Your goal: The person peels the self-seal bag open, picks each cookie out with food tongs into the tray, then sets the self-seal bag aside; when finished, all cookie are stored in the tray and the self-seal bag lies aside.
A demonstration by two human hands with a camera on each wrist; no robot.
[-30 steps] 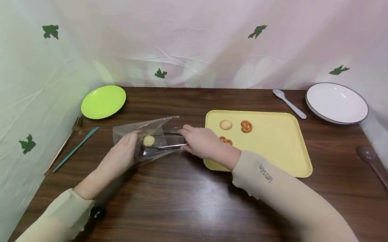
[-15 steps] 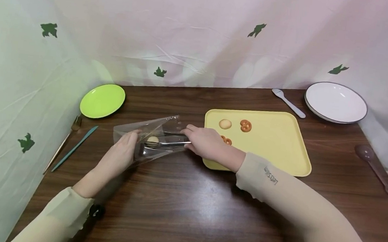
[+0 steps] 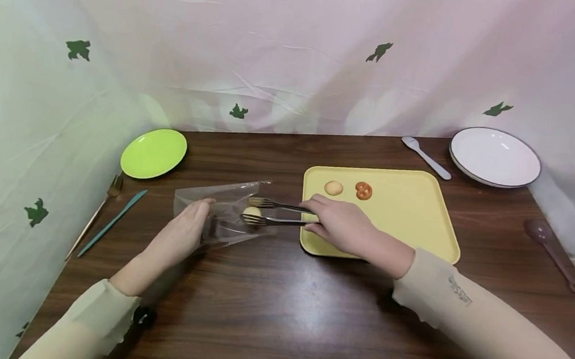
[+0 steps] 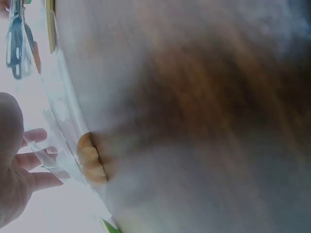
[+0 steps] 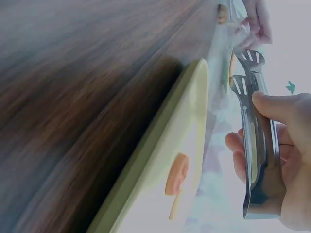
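Note:
My left hand [image 3: 182, 233] holds a clear plastic bag [image 3: 196, 194] that lies on its side, its mouth toward the right. A lobed golden-brown baked piece [image 4: 91, 158] shows in the bag in the left wrist view. My right hand [image 3: 342, 224] grips metal tongs [image 3: 284, 222] with slotted, fork-like tips. Between those tips is a round pale cookie [image 3: 252, 214], at the mouth of the bag. In the right wrist view the tongs [image 5: 260, 145] run along my palm, thumb on one arm. My right hand overlaps the left side of the yellow tray [image 3: 407, 224].
On the tray lie a round cookie [image 3: 333, 188] and a pretzel [image 3: 363, 191]. A green plate [image 3: 153, 153], a fork [image 3: 97, 214] and a teal knife [image 3: 114, 221] are at left. A white bowl [image 3: 494, 158], a grey spoon [image 3: 425, 157] and a brown spoon [image 3: 550, 251] are at right.
My right hand has moved right, drawing the tongs and the cookie back from deeper in the bag to its mouth. It now hides the tray's front pretzel. My left hand stays in place.

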